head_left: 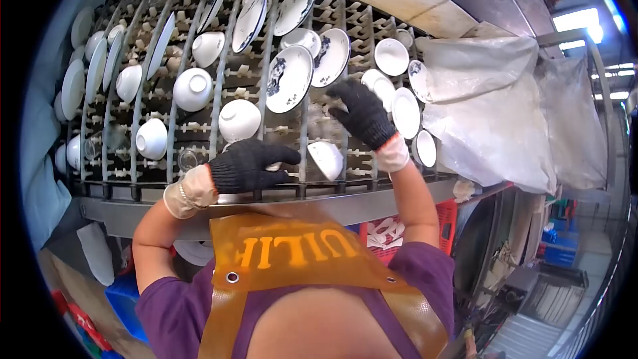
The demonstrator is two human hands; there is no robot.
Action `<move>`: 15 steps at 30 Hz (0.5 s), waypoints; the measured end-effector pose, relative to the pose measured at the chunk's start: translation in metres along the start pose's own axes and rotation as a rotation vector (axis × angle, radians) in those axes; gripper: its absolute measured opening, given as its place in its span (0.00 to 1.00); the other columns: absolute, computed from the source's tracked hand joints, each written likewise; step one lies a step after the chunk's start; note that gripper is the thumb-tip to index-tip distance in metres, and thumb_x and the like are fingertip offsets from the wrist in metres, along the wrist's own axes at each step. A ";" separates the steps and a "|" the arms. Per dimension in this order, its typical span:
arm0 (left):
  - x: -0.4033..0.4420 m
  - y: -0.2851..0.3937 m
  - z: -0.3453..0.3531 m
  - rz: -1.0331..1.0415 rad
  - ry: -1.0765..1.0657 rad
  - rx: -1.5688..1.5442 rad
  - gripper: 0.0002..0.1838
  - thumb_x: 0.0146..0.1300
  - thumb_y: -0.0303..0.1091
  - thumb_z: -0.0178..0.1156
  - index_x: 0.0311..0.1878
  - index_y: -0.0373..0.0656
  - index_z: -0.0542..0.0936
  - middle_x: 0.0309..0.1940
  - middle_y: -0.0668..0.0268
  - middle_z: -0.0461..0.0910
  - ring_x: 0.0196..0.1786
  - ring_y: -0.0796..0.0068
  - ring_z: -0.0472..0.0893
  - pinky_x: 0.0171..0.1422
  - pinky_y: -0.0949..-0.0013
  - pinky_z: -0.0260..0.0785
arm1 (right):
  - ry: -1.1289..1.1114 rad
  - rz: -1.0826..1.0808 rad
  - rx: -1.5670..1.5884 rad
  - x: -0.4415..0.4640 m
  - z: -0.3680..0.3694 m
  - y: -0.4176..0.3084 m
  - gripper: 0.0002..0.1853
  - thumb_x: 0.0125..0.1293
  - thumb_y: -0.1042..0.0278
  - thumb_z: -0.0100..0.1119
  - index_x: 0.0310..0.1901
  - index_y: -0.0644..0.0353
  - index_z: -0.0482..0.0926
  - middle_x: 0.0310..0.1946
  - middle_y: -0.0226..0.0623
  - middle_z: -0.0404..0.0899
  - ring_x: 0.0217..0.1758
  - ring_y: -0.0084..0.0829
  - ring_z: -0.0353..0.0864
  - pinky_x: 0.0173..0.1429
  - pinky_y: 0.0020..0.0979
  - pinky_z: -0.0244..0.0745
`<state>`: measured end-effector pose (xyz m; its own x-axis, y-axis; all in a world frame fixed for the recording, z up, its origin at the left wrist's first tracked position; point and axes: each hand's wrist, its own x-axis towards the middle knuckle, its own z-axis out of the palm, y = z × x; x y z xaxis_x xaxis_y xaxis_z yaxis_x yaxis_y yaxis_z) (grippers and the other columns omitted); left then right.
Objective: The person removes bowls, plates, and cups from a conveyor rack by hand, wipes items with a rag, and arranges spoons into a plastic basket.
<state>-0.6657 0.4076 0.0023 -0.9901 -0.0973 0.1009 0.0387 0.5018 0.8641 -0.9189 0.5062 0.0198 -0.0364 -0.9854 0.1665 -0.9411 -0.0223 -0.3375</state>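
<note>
My left hand (247, 166), in a black knitted glove over a pale cuff, hovers low over the rack's near edge. Its fingers reach right and stand apart, with a bit of white showing between them that I cannot make out. My right hand (362, 113), gloved likewise, has its fingers spread beside a blue-patterned plate (331, 58). Left of that fingertip area is a blurred, see-through shape. Between my hands a white bowl (326, 159) leans on its side. An upturned white bowl (240, 120) sits just beyond my left hand, and an oval patterned plate (290, 78) stands farther in.
A slatted conveyor rack (174, 93) with pegs carries several white bowls and plates. Its metal rail (126, 218) runs before my apron. Clear plastic sheeting (492, 106) hangs at the right. Below are a red basket (446, 221) with white pieces and a blue crate (125, 299).
</note>
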 end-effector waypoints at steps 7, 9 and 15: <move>-0.045 0.005 0.012 -0.200 0.204 -0.297 0.16 0.59 0.30 0.59 0.52 0.41 0.77 0.38 0.65 0.80 0.34 0.78 0.79 0.43 0.70 0.74 | 0.037 0.499 0.218 -0.054 0.018 0.019 0.24 0.50 0.64 0.68 0.49 0.59 0.75 0.42 0.45 0.77 0.46 0.43 0.76 0.52 0.38 0.72; -0.035 0.019 0.014 -0.408 0.147 -0.584 0.16 0.61 0.30 0.58 0.52 0.39 0.76 0.40 0.67 0.79 0.36 0.79 0.78 0.40 0.73 0.74 | 0.090 0.271 -0.174 -0.052 0.019 0.051 0.31 0.45 0.70 0.64 0.56 0.55 0.70 0.50 0.48 0.73 0.53 0.48 0.72 0.54 0.42 0.70; 0.000 0.027 0.046 -0.528 0.019 -0.679 0.19 0.61 0.36 0.59 0.53 0.38 0.74 0.30 0.66 0.78 0.28 0.82 0.77 0.30 0.78 0.71 | -0.003 0.397 -0.681 -0.042 0.046 0.093 0.26 0.53 0.73 0.49 0.58 0.56 0.68 0.41 0.46 0.75 0.36 0.43 0.78 0.35 0.39 0.74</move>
<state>-0.6706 0.4605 0.0030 -0.8992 -0.1903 -0.3940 -0.3478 -0.2358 0.9075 -0.9892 0.5376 -0.0606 -0.4132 -0.8983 0.1492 -0.8567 0.4390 0.2707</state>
